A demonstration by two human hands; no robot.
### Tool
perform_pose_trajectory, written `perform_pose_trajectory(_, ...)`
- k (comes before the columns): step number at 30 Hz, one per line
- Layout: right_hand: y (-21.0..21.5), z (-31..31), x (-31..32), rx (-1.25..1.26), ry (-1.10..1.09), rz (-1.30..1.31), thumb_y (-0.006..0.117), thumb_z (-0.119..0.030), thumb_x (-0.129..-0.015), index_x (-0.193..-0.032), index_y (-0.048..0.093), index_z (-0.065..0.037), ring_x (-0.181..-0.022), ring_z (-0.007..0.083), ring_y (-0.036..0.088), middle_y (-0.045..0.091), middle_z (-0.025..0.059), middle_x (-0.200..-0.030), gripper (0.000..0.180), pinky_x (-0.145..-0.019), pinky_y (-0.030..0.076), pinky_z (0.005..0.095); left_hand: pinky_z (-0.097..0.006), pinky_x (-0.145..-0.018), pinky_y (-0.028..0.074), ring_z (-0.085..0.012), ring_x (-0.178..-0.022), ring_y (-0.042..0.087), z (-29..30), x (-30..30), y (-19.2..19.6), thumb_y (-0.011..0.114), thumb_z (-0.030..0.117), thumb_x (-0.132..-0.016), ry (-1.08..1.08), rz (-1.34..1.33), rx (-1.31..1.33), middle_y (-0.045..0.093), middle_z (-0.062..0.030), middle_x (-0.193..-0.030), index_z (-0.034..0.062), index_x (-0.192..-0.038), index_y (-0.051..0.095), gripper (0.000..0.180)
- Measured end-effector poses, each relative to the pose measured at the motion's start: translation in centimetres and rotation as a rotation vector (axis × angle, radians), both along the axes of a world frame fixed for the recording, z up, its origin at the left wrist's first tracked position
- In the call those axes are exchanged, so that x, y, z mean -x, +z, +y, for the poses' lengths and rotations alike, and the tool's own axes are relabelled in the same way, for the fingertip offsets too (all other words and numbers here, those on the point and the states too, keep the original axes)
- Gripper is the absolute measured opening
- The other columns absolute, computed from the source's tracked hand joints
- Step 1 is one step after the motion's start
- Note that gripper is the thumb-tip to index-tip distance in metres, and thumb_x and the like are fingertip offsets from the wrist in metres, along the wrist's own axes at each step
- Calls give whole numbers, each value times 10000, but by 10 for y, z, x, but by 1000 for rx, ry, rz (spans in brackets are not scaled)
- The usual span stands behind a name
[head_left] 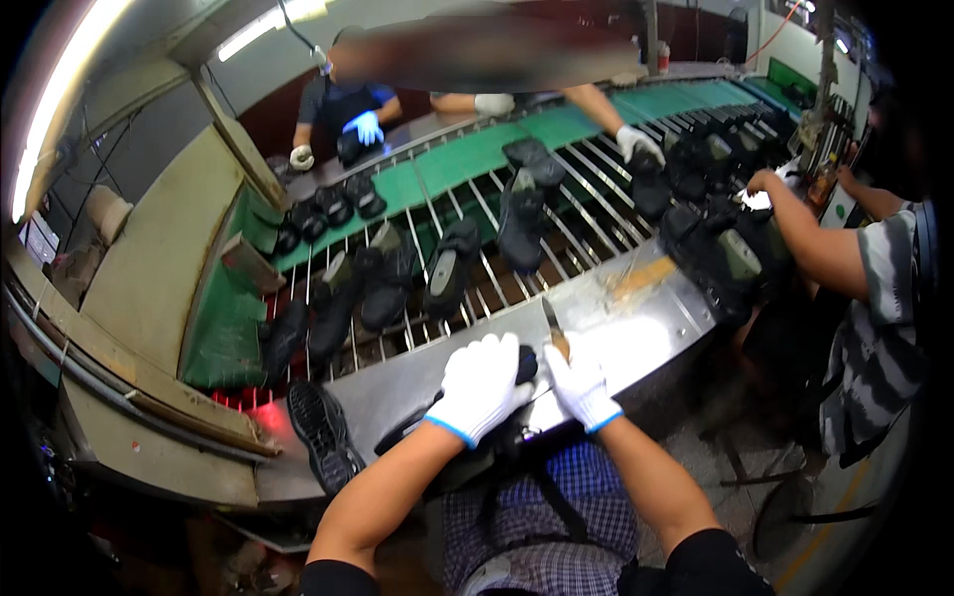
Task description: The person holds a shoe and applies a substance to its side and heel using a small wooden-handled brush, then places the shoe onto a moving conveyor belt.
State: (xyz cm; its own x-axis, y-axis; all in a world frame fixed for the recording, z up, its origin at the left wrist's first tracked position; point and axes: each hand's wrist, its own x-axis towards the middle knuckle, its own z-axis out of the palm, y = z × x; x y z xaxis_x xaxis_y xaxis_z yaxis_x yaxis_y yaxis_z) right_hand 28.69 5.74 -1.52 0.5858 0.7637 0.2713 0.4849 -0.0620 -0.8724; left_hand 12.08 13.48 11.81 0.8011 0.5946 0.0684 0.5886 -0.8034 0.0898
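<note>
My left hand (479, 385), in a white glove with a blue cuff, presses down on a black shoe (507, 432) lying at the near edge of the steel bench (646, 328). My right hand (579, 387), also gloved, grips a small tool with a wooden handle (558, 343) and a dark blade pointing away from me, right beside the shoe. Most of the shoe is hidden under my hands.
A black shoe (324, 433) lies sole up at the bench's left. Several black boots (452, 263) ride a rod conveyor (586, 214) beyond the bench. Other people work around it: a striped-shirt person (874, 298) at right, gloved hands (636, 142) across.
</note>
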Motion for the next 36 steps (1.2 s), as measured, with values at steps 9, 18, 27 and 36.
perform_pose_trajectory(9,18,-17,-6,37,190,663,630,-249,-1080,-1299,593,-51,-737,180,651,670,84,-915,297,-672,558,345,-443,-941,591,-414,-1084,714,-53,139,99,969,299,-712,20,-401,-65,692,-220,-1210,-4,-1441,536,901)
perform_pose_trajectory(18,58,-51,32,170,296,-138,702,-237,-1010,-1484,530,-28,-1124,391,698,693,236,-1247,546,-1008,556,462,-498,-1108,497,-474,-1277,598,-32,149,-14,972,470,-701,211,-280,67,558,-294,-1439,-41,-1569,381,1167)
perform_pose_trajectory(27,132,-72,77,486,366,-669,750,-265,-951,-1424,616,-192,-708,364,720,699,126,-931,497,-640,590,446,-479,-1036,550,-390,-1236,663,-1,118,18,906,522,-760,160,-49,256,647,-179,-1374,97,-1531,481,977)
perform_pose_trajectory(36,93,-33,46,309,765,233,625,-186,-1048,-1528,545,-6,-1324,352,655,653,243,-1431,519,-1150,500,390,-481,-984,573,-376,-1183,696,-2,120,12,892,518,-785,198,-77,242,668,-160,-1304,100,-1516,495,930)
